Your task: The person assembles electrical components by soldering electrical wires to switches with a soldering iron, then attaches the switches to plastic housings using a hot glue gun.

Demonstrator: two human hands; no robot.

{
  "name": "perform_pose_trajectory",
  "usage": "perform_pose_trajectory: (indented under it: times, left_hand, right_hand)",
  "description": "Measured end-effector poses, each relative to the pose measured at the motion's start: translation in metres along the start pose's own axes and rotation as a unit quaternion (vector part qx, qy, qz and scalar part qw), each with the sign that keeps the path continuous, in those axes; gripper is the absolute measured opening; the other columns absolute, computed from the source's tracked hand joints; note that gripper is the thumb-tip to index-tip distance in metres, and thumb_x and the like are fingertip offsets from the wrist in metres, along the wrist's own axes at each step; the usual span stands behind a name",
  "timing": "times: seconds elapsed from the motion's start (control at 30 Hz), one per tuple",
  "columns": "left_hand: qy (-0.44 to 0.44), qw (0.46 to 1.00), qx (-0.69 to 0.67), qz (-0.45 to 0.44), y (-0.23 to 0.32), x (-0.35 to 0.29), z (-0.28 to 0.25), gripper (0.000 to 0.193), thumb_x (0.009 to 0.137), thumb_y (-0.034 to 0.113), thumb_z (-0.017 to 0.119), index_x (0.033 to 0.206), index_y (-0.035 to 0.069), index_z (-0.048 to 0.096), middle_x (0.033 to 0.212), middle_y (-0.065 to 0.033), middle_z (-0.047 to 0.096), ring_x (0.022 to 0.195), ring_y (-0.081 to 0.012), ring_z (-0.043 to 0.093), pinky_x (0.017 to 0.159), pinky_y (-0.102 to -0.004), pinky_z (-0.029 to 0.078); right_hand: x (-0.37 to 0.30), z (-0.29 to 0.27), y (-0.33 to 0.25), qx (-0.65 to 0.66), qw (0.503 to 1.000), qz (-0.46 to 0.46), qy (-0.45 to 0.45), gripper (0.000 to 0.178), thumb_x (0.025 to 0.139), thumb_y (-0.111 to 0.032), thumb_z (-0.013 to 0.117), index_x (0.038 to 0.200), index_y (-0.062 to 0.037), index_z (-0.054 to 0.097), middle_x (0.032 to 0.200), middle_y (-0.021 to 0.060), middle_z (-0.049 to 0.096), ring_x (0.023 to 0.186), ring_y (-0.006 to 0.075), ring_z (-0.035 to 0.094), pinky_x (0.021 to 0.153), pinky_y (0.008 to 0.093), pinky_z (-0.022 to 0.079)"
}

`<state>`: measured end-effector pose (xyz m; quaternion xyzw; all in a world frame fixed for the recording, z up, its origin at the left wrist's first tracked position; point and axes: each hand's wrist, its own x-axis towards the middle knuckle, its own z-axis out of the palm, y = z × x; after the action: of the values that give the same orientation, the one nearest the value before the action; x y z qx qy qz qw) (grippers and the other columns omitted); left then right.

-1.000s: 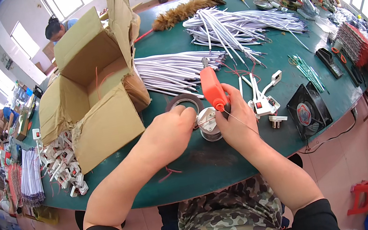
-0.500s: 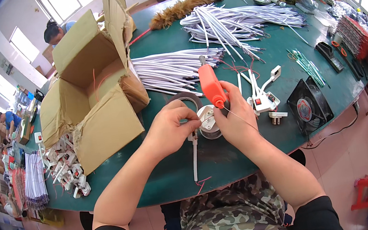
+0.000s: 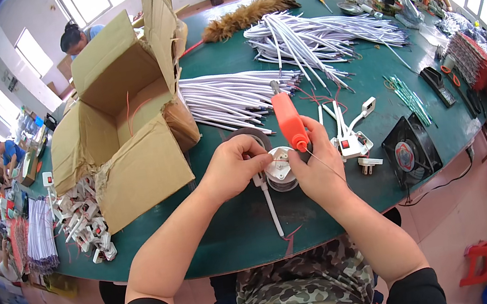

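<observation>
Holding an orange tool (image 3: pixel 289 120) is the right grip (image 3: pixel 319 163), the left grip's (image 3: pixel 230 166) hold unclear, fan label (image 3: pixel 405 155) illegible.

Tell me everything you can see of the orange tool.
The orange tool has a boxy, plastic-looking body, with a greyish, metal-looking tip at its far end and a rounded nozzle at its near end, where a thin wire shows. It is held in the right hand, its far end leaning slightly left, above the green table. The side toward the palm is hidden.
</observation>
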<state>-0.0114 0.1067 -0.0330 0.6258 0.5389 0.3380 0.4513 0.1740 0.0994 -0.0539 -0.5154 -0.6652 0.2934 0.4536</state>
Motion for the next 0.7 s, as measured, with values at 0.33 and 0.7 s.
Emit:
perform_pose_trajectory:
  times: [0.33, 0.7]
  left_hand:
    - [0.016, 1.0, -0.015, -0.015, -0.001, 0.005, 0.005, 0.011, 0.085, 0.002, 0.071, 0.087, 0.002, 0.06, 0.08, -0.0017, 0.063, 0.073, -0.0066, 0.058, 0.065, -0.0238, 0.048]
    - [-0.002, 0.992, -0.104, 0.076, -0.017, -0.002, 0.0, 0.011, 0.085, 0.001, 0.071, 0.093, 0.001, 0.063, 0.088, -0.0026, 0.064, 0.081, -0.0093, 0.061, 0.072, -0.0253, 0.051]
  right_hand:
    - [0.001, 0.0, 0.001, -0.008, 1.0, -0.015, 0.006, 0.056, 0.082, -0.005, 0.065, 0.133, -0.0068, 0.043, 0.114, 0.0205, 0.061, 0.102, 0.0379, 0.062, 0.085, 0.0441, 0.05]
    - [0.0, 0.002, 0.003, -0.002, 1.0, -0.027, 0.009, 0.056, 0.082, -0.004, 0.065, 0.133, -0.0062, 0.043, 0.112, 0.0193, 0.061, 0.098, 0.0364, 0.064, 0.082, 0.0438, 0.051]
